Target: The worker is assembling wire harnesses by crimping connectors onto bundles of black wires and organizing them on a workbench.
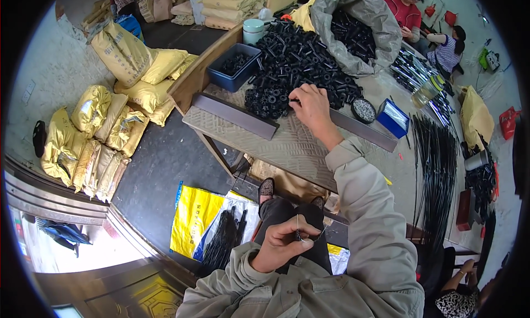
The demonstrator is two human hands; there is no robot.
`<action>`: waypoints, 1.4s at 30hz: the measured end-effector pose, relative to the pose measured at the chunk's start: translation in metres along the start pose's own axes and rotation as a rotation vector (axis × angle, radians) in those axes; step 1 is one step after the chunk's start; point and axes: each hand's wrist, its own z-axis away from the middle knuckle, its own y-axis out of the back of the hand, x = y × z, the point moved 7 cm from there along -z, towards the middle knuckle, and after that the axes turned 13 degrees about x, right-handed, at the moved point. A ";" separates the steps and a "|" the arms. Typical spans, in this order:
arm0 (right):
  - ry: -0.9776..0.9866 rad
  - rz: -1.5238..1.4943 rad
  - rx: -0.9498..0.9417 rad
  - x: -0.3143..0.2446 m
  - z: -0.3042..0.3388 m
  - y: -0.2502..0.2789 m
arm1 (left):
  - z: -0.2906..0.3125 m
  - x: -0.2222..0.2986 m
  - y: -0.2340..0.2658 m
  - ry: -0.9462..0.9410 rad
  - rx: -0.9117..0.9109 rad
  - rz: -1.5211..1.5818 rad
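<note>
My right hand [313, 109] reaches over the table, fingers bent at the near edge of a big heap of black plastic parts [295, 56]. A small dark piece shows at its fingertips. Close above my lap, my left hand [287, 242] is closed in a pinch on a small black part [301, 235], with a thin pale wire-like strand standing up from it. Its exact kind is too small to make out. The heap holds tubular pieces and, at its near left, smaller ring-like ones. Behind the heap stands a grey sack [381, 28] with its mouth open, full of similar black parts.
Flat bars [237, 115] edge the table's near side. A blue bin [234, 67], a round tub of small metal pieces [363, 110] and a blue box [393, 119] flank the heap. Long black rods [436, 169] lie right. Yellow sacks [105, 119] stack left. Co-workers [400, 12] sit far right.
</note>
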 end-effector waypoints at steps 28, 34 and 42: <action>-0.803 -1.200 -0.393 -0.039 0.097 0.219 | -0.026 -0.035 -0.068 -0.034 0.272 0.058; -0.473 -0.884 -0.301 -0.039 0.091 0.233 | -0.026 -0.040 -0.066 0.008 0.272 0.101; -0.240 -0.482 -0.018 -0.063 0.098 0.247 | -0.025 -0.039 -0.061 0.010 0.203 0.135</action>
